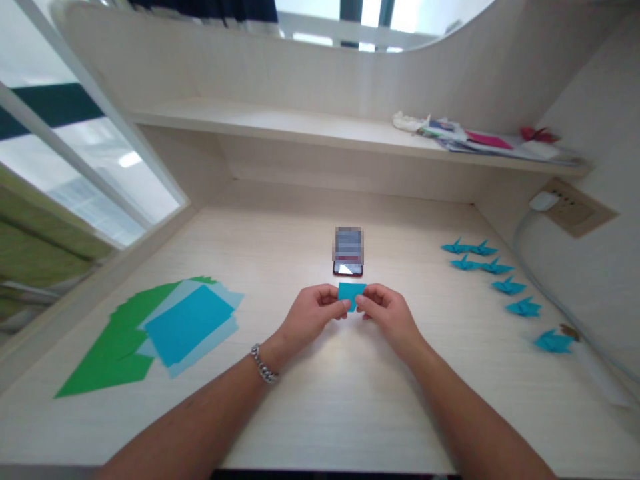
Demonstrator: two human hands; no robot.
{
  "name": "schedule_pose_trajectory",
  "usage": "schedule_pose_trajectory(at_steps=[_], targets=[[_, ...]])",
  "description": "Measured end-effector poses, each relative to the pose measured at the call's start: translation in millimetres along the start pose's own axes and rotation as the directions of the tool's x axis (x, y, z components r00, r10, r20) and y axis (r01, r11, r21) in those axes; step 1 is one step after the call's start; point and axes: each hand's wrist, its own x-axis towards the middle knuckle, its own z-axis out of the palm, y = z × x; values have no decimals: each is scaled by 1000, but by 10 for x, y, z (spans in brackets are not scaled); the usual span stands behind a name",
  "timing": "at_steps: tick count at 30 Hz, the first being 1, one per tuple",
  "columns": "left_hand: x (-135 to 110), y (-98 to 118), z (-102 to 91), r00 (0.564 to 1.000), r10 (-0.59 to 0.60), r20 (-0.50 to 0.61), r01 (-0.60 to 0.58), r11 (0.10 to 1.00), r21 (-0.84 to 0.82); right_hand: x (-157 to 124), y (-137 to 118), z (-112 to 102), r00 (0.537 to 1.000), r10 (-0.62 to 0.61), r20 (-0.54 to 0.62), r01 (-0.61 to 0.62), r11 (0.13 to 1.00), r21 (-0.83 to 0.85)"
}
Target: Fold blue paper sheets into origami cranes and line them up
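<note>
A small folded piece of blue paper (351, 293) is held just above the pale wooden desk (320, 400) at its middle. My left hand (313, 313) pinches its left edge and my right hand (387, 313) pinches its right edge, fingers closed on the paper. A metal bracelet (264, 365) sits on my left wrist. Just beyond the paper lies a phone (348, 257) with a lit screen. Several finished blue paper cranes (500, 280) stand in a curved row on the right of the desk.
A fanned stack of blue and green paper sheets (165, 330) lies on the left. A shelf (325, 130) above the desk carries papers (480, 140) at its right end. A wall socket with a white plug (545, 200) and cable is on the right wall.
</note>
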Motion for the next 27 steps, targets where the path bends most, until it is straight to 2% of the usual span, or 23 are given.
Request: schedule_pose_trajectory(at_steps=[5,11,16,22,27], targets=[[-26,11,18,999,4,37,-5,1000,23,12,-23,-47,1000,8,2,-8,999,40],[-22,3,16,999,31,18,-32,999,35,-24,-77,-37,995,95,36,-96,995,14],[-25,-2,0,998,57,24,-58,997,53,-36,-68,-67,997,53,51,-53,999,3],[-31,0,-9,999,42,18,-42,999,-6,-51,-80,-54,996,65,57,-68,997,46],[-29,-34,-9,999,44,-5,-44,989,-141,-69,-97,-32,999,51,18,-52,993,102]])
